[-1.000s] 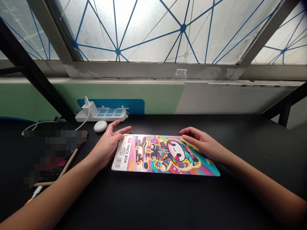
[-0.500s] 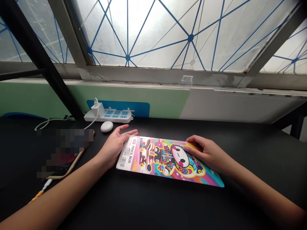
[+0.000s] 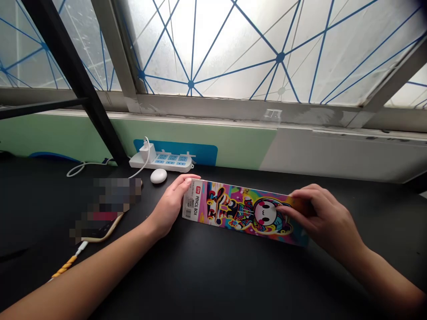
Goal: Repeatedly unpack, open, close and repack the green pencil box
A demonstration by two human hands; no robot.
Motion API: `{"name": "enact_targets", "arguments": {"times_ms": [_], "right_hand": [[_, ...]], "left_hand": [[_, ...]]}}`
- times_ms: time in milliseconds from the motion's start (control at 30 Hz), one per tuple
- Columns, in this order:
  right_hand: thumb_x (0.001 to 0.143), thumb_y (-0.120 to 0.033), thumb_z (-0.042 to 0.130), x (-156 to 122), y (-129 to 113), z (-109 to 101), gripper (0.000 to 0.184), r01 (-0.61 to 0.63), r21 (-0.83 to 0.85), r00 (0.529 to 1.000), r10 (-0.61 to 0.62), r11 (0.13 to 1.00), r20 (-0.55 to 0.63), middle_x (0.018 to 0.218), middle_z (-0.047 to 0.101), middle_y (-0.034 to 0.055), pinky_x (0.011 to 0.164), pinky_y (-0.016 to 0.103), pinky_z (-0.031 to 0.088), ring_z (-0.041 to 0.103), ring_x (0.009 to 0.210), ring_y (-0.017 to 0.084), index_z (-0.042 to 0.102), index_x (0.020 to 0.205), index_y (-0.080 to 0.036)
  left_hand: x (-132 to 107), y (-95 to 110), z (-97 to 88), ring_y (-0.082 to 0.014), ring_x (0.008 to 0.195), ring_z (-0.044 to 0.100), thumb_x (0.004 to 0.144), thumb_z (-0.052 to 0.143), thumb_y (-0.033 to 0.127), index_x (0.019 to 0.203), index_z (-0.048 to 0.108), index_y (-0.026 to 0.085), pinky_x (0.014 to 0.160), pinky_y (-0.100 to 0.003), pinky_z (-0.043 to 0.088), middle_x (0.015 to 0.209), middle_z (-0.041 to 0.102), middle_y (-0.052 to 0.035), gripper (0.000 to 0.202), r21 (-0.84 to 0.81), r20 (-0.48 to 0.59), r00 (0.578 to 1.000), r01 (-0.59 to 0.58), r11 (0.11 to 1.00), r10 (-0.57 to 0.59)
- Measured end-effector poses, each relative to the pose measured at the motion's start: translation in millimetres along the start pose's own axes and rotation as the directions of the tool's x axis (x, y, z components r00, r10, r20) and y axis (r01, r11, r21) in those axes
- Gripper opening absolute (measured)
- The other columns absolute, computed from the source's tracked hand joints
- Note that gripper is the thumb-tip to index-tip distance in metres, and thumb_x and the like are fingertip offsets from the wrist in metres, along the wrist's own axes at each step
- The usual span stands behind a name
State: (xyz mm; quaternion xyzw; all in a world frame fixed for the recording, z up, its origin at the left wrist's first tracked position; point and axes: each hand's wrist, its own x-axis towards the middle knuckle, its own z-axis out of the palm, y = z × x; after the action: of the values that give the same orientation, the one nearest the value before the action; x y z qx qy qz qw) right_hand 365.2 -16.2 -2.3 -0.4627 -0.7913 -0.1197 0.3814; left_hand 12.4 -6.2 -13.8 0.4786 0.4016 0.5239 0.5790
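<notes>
- Black tabletop [image 3: 233, 275] runs under everything, and both forearms come in from 6 o'clock.
- Left hand [image 3: 171, 206]: relaxed and unclenched, fingertips resting against the box's left end, no real grasp.
- Right hand [image 3: 325, 218]: curled, grasping the box's right end, fingers across the printed face.
- Flat multicoloured cartoon-printed pencil box [image 3: 245, 213]: at 12 o'clock between the hands, seemingly tilted, but how far off the tabletop is hard to tell.
- Step in hand looks like handling the box at both ends; the next move calls for a firm hold, with the right hand bearing it.
- Yellow-and-white cable [image 3: 65, 266]: at 9 o'clock, beyond the left forearm.
- Pixelated patch [image 3: 113, 195]: at 10 o'clock, contents hidden.
- White pebble-shaped case [image 3: 158, 176]: at 11 o'clock.
- White power strip with blue sockets [image 3: 170, 163]: behind the case, at 11 o'clock.
- Frosted window with blue lines [image 3: 233, 44]: farthest, at 12 o'clock.
</notes>
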Motion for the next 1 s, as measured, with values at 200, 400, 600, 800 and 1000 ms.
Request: {"name": "enact_targets", "arguments": {"times_ms": [200, 400, 600, 800, 1000], "right_hand": [[0.088, -0.036, 0.077, -1, -4, -4, 0.017, 0.107, -0.027, 0.99, -0.109, 0.994, -0.094, 0.088, 0.065, 0.0037, 0.058, 0.039, 0.051, 0.064, 0.067, 0.023, 0.064, 0.098, -0.032], [0.085, -0.022, 0.08, -5, -4, -5, 0.021, 0.183, -0.128, 0.964, -0.204, 0.975, -0.173, 0.093, 0.066, 0.0018, 0.061, 0.033, 0.055, 0.066, 0.066, 0.018, 0.065, 0.097, -0.029], [0.092, -0.023, 0.069, -10, -11, 3, 0.012, 0.282, -0.083, 0.959, -0.279, 0.956, 0.04, 0.12, 0.071, 0.0072, 0.063, 0.031, 0.057, 0.074, 0.076, 0.019, 0.061, 0.084, -0.026], [0.093, -0.023, 0.061, -16, -21, 22, 0.014, 0.345, 0.004, 0.906, -0.334, 0.939, 0.26, 0.139, 0.066, 0.0126, 0.059, 0.034, 0.057, 0.076, 0.079, 0.024, 0.058, 0.106, -0.028], [0.088, -0.024, 0.065, -14, -15, 26, 0.052, 0.067, 0.223, 0.916, -0.149, 0.972, 0.373, 0.137, 0.063, 0.0107, 0.072, 0.034, 0.061, 0.073, 0.105, 0.027, 0.047, 0.137, -0.031]], "left_hand": [[-1, 0, -4.8, -0.0316, 0.119, 0.067, 0.097, 0.062, 0.058, 0.127, 0.072, 0.021, 0.093, -0.037, 0.057, 0.135, 0.07, -0.0111, 0.05, 0.036, 0.012, 0.997, -0.076, 0.996, 0.076], [-2, 7, -1.9, -0.0329, 0.134, 0.058, 0.1, 0.055, 0.059, 0.106, 0.08, 0.017, 0.108, -0.042, 0.049, 0.145, 0.063, -0.0134, 0.049, 0.001, -0.004, 0.986, -0.166, 0.986, 0.166], [-2, 13, -1.7, -0.0305, 0.125, 0.065, 0.099, 0.06, 0.052, 0.106, 0.076, 0.02, 0.107, -0.041, 0.049, 0.124, 0.075, -0.0108, 0.036, 0.107, -0.046, 0.984, -0.165, 0.981, 0.171], [3, 9, -13.1, -0.0365, 0.148, 0.039, 0.085, 0.077, 0.051, 0.125, 0.072, 0.03, 0.12, -0.046, 0.035, 0.157, 0.05, -0.0076, 0.045, 0.582, 0.136, 0.988, -0.135, 0.802, 0.067], [7, 9, -22.5, -0.0373, 0.151, 0.033, 0.077, 0.082, 0.054, 0.153, 0.048, 0.031, 0.123, -0.049, 0.031, 0.164, 0.037, -0.01, 0.086, 0.809, 0.327, 0.945, -0.271, 0.522, -0.015]]}}
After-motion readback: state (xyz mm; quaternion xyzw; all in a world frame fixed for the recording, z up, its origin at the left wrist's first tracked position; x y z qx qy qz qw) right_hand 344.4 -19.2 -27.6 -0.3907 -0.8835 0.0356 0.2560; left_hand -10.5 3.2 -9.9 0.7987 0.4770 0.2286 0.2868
